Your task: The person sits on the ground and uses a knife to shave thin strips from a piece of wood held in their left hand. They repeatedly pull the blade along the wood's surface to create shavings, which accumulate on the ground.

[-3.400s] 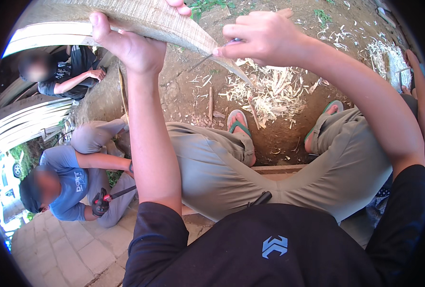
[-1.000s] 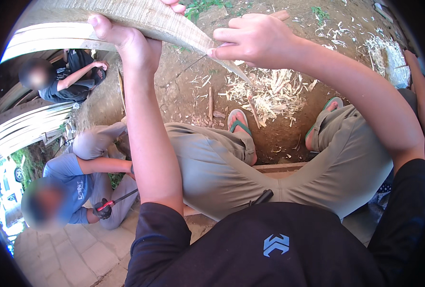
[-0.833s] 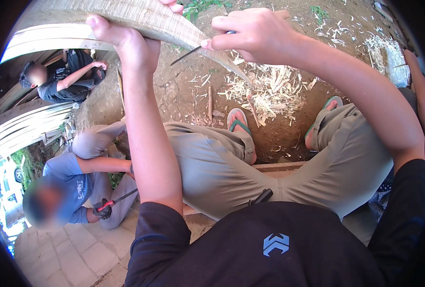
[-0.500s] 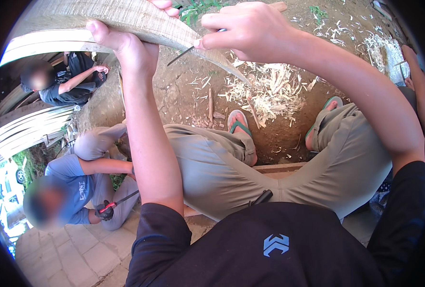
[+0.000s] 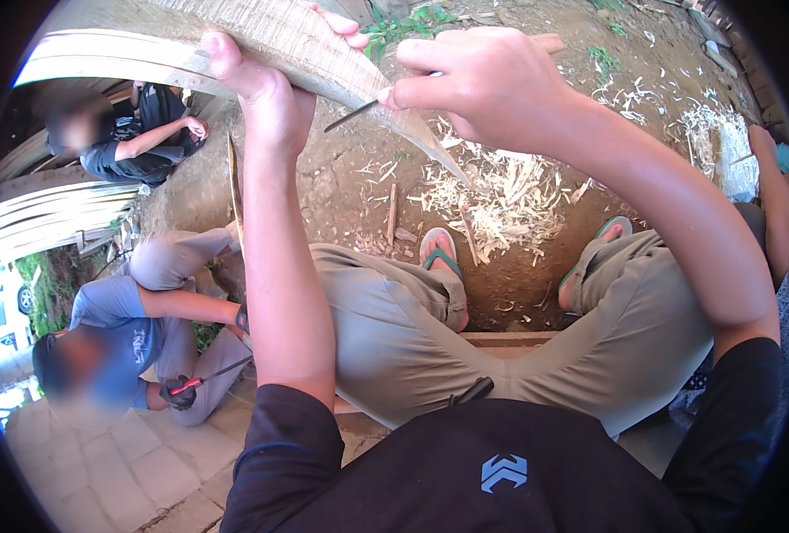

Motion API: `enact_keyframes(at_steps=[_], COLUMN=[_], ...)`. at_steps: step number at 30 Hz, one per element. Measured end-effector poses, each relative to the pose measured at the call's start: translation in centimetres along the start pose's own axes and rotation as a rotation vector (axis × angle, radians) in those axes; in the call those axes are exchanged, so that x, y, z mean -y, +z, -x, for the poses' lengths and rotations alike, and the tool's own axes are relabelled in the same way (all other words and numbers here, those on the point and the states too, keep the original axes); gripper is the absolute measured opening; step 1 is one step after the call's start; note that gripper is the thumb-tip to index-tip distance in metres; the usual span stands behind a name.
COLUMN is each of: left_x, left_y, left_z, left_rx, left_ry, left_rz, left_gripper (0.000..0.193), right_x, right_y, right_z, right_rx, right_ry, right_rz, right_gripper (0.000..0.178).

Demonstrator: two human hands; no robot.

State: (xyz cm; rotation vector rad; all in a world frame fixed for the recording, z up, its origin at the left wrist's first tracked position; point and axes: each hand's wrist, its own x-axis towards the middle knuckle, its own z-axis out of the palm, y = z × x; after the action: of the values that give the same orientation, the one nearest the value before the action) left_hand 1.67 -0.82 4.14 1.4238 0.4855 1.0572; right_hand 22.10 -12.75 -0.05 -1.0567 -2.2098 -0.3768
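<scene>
A long, tapered piece of pale wood stretches from the upper left down to a thin point above the shavings. My left hand is wrapped round its thicker part, thumb on the near side and fingertips showing beyond the far edge. My right hand grips a knife, closed round its wooden handle. The knife's dark, narrow blade lies across the tapering section of the wood, its tip pointing left past the near edge.
Wood shavings are heaped on the dirt beyond my sandalled feet. At the lower left a seated person with a gloved hand holds a red-handled blade. Another person sits at the far left. Someone's arm shows at the right edge.
The wood and both my hands sit slightly further right and the whole view has shifted a little. My grip on the wood and on the knife is unchanged.
</scene>
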Motion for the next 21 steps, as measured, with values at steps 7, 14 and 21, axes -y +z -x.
enact_keyframes(at_steps=[7,14,21], left_x=[0.2,0.3,0.7], left_y=[1.5,0.4,-0.4], left_z=[1.2,1.1,1.2], left_rx=[0.055,0.131,0.16], left_ry=[0.187,0.135,0.165], left_rz=[-0.27,-0.344,-0.353], left_gripper=[0.068,0.055,0.061], right_x=[0.0,-0.6,-0.5], right_y=[-0.6,-1.1,-1.2], right_z=[-0.1,-0.3,-0.6], right_rx=[-0.053,-0.062,-0.052], right_ry=[-0.065,-0.084,-0.065], right_rz=[0.049,0.018,0.011], right_gripper=[0.023,0.033,0.031])
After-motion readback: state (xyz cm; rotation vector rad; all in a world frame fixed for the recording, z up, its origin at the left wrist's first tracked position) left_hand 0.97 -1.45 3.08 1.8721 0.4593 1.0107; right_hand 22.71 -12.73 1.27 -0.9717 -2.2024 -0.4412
